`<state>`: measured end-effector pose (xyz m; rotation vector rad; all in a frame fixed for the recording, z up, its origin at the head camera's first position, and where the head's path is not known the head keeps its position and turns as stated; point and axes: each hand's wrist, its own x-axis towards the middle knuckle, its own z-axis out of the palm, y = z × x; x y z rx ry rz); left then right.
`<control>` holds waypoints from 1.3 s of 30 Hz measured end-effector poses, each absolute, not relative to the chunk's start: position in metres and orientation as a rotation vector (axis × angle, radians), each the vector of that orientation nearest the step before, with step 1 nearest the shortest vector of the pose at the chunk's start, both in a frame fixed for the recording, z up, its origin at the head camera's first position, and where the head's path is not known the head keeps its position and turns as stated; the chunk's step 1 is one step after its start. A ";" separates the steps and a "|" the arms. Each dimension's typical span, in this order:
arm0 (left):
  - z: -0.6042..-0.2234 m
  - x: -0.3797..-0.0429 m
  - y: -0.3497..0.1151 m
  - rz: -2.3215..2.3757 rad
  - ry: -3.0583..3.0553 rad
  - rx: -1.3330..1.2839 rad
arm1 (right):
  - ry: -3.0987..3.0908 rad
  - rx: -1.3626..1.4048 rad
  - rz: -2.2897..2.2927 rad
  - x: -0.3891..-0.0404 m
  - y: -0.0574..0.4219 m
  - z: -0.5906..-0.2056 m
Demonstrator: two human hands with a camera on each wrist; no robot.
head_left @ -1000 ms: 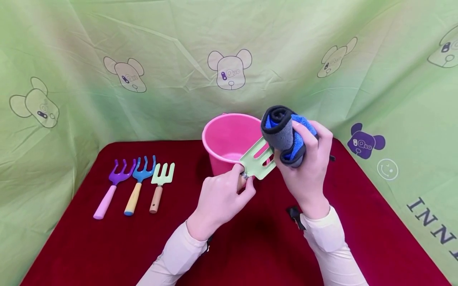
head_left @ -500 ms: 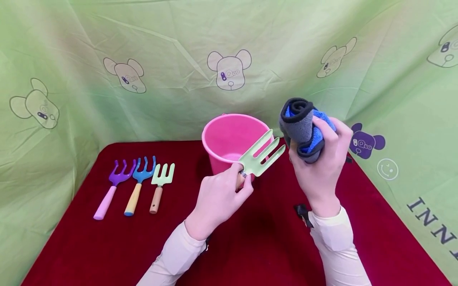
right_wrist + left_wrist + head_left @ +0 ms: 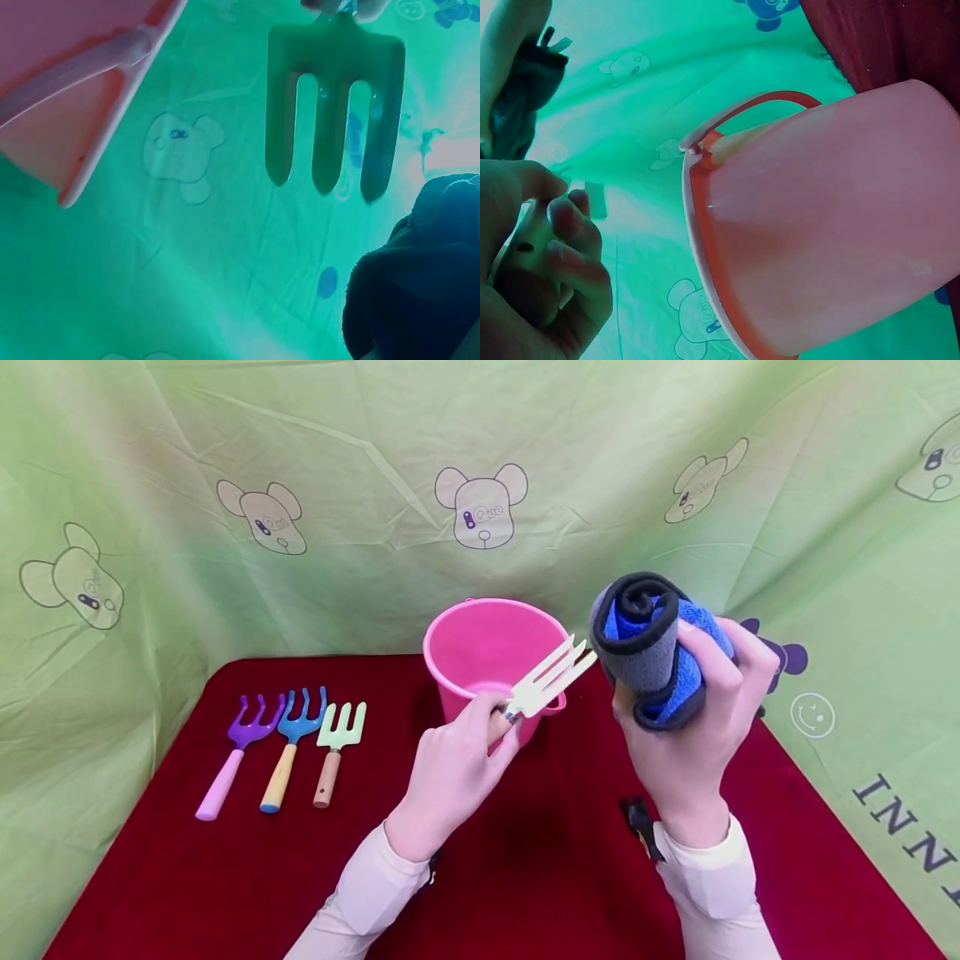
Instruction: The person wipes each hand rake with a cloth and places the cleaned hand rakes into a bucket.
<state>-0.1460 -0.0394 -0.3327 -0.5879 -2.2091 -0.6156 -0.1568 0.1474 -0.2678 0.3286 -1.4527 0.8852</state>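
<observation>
My left hand grips a hand fork by its wooden handle, near the metal collar. The pale green head of this hand fork points up and right, overlapping the pink bucket's rim in the head view. In the right wrist view its three tines hang apart from the cloth. My right hand holds a rolled cloth, grey outside and blue inside with black edging, to the right of the tines. The left wrist view shows the fingers curled round the handle, beside the bucket.
On the left of the red-covered table lie a purple cultivator with a pink handle, a blue cultivator with a yellow handle, and another pale green hand fork. A green printed curtain encloses the table.
My right hand has drawn the cloth off the fork's tines and moved right, then a little down toward me. My left hand has turned the fork, so its head looks narrower.
</observation>
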 end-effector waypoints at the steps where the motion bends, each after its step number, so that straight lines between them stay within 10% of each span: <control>1: -0.333 -0.146 -0.040 -0.613 -2.200 -0.584 | -1.441 0.334 0.882 -0.155 0.146 -0.267; 39: -0.338 -0.137 -0.047 -0.998 -2.088 -0.587 | -1.690 0.905 0.712 -0.138 0.103 -0.296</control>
